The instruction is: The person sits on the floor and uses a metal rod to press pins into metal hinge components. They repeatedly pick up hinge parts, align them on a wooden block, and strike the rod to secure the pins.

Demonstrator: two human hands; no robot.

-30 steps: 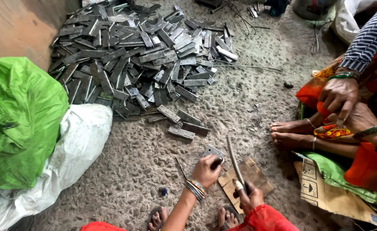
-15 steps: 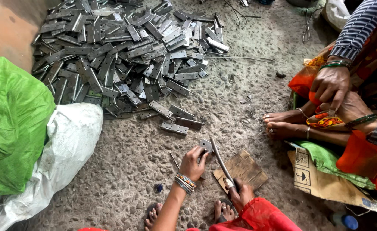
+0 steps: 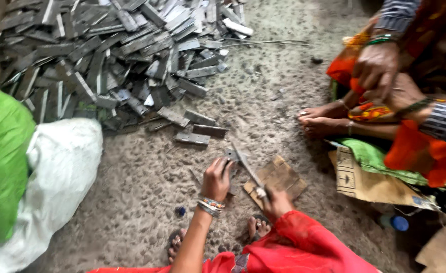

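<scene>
1. Left hand [image 3: 217,178] pinches a small flat metal piece [image 3: 231,154] at the wooden block's [image 3: 278,178] near-left edge; it looks stiff, light and sharp-edged, best held by its flat faces.
2. Right hand [image 3: 276,201] is clenched around a long metal tool [image 3: 247,169] slanting over that block.

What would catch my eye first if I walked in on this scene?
Most likely the big heap of grey metal strips spread over the rough floor at upper left. Next, at the bottom centre, the person's left hand presses a small metal piece down while the right hand grips a long tool over a wooden block. A bright green sack sits at far left.
</scene>
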